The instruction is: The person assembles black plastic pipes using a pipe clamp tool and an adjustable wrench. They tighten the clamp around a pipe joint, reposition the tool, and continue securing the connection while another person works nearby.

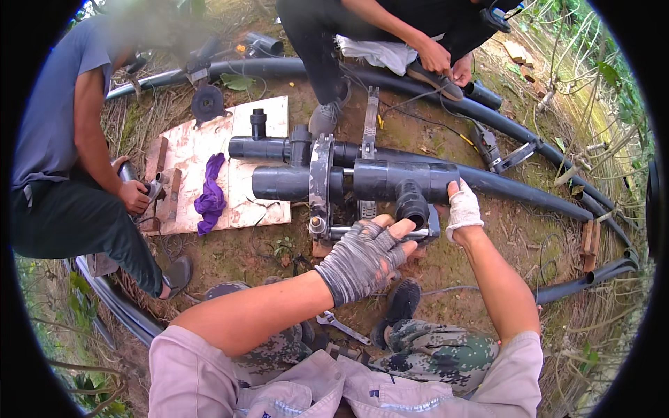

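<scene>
A black plastic pipe tee lies across the middle, its short branch pointing toward me. My left hand, in a grey fingerless glove, has its fingers apart with the tips against the mouth of that branch. In a white glove, my right hand grips the tee's right end; some of its fingers are hidden. Left of the tee, across a small gap, a black pipe piece sits in a dirty metal clamp ring. Below the tee run shiny metal rods of the clamping frame.
A person at left holds a metal tool beside a pale board with a purple cloth. Another person crouches at the back, hands at a shoe. Long black pipes curve rightward. An adjustable wrench lies near my feet.
</scene>
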Demonstrator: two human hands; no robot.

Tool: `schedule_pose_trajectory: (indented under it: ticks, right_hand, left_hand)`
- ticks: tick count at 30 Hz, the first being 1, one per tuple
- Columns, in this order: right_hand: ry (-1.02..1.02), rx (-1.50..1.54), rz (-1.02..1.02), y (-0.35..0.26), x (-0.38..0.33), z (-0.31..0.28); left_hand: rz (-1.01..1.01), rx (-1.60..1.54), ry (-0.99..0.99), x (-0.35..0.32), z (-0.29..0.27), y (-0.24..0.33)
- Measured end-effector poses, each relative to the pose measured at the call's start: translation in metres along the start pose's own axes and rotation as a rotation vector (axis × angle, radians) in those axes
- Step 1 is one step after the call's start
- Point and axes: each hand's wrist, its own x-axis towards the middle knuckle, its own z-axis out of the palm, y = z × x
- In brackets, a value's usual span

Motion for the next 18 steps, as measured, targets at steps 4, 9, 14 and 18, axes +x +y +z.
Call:
schedule_pose_trajectory:
  ticks: [4, 9, 14, 18]
  right_hand:
    - [0.092, -0.163, -0.092, 0.042, 0.018, 0.002]
    - [-0.083, -0.375, -0.051, 0.061, 0.044, -0.027]
    - [-0.2, -0.411, -0.17, 0.058, 0.049, -0.031]
    - [-0.239, -0.321, -0.178, 0.06, 0.047, -0.034]
  left_hand:
    - [-0.147, -0.171, -0.1, -0.01, 0.035, -0.015]
    - [-0.115, -0.122, -0.364, -0.015, 0.054, -0.023]
    - [-0.167, -0.147, -0.562, -0.007, 0.059, -0.038]
    - [-0.19, -0.196, -0.63, -0.004, 0.057, -0.047]
